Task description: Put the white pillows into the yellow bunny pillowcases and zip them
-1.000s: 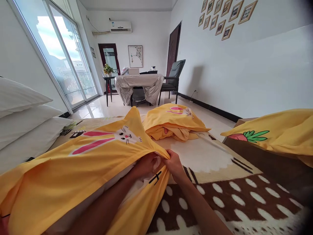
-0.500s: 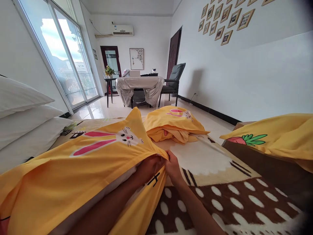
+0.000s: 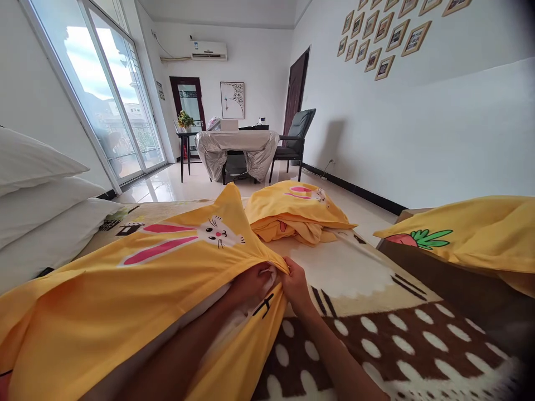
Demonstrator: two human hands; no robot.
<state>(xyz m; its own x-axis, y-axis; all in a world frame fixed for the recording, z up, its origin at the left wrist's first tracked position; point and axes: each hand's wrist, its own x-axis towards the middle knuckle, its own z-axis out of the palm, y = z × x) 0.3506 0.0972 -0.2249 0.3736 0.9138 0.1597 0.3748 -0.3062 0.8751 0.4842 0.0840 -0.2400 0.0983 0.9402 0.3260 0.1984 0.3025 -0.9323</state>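
A yellow pillowcase point(image 3: 167, 278) with a rabbit print spreads across the left and middle, its side opening showing a white pillow point(image 3: 229, 328) inside. My left hand point(image 3: 253, 281) reaches into that opening, fingers curled against a bit of white material near the corner. Just to its right, my right hand point(image 3: 295, 281) is closed on the gathered yellow edge of the pillowcase.
More yellow rabbit-print fabric point(image 3: 292, 211) lies beyond my hands on the patterned blanket point(image 3: 351, 267). White pillows point(image 3: 42, 211) are stacked at left. A yellow carrot-print piece point(image 3: 472, 234) rests on a brown box point(image 3: 438, 284) at right.
My left hand has shifted slightly left, away from my right hand, and more white material shows by its fingers. My right hand keeps its hold on the edge.
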